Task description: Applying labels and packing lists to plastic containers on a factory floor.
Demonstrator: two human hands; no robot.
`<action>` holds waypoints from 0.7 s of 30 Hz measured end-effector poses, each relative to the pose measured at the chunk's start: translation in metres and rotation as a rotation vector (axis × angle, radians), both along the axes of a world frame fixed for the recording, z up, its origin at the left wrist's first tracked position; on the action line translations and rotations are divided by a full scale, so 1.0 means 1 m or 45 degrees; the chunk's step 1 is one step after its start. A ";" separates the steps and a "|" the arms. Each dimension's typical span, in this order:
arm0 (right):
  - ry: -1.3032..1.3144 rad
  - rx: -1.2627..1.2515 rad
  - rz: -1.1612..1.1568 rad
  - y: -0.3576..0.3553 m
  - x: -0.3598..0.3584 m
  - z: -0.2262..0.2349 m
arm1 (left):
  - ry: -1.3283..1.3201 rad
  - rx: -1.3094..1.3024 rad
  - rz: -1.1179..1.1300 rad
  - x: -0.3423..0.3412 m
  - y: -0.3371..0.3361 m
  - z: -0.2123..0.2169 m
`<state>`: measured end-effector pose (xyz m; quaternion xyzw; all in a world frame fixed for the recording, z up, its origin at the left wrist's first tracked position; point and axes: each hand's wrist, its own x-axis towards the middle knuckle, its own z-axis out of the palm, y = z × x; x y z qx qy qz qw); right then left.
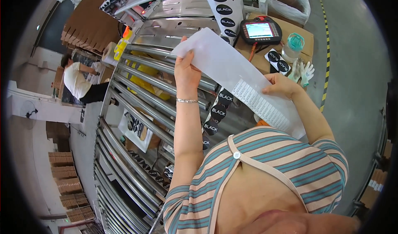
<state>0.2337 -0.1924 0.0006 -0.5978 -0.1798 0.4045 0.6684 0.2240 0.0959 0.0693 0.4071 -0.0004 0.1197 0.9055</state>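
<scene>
A long white sheet of labels (226, 60) stretches between my hands in front of my chest. Rows of small printed labels (259, 103) cover its lower part, while the upper part looks plain. My left hand (187, 70) pinches the sheet's far left end, thumb on top. Its right edge is gripped by my right hand (282, 86), with the thumb over the face and the other fingers mostly hidden. Beneath the sheet runs a strip of round black stickers (218, 112), partly covered by it. Another strip of black stickers (226, 9) hangs beyond the sheet.
A roller conveyor (145, 80) spans the left side. On a cardboard box (304, 39) at the right are a handheld controller (261, 30), a clear jar (293, 47), loose stickers (277, 62) and gloves (306, 73). A co-worker (76, 80) stands far left. Striped floor tape (327, 47) runs along the right.
</scene>
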 end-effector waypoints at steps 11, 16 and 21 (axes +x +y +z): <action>-0.144 -0.056 -0.124 -0.049 0.042 -0.028 | 0.254 -0.014 -0.024 0.085 -0.045 -0.023; -0.161 -0.128 -0.050 -0.063 0.057 -0.052 | 0.421 -0.136 -0.041 0.099 -0.057 -0.051; -0.193 -0.018 -0.010 -0.065 0.079 -0.047 | 0.388 -0.021 -0.017 0.105 -0.081 -0.054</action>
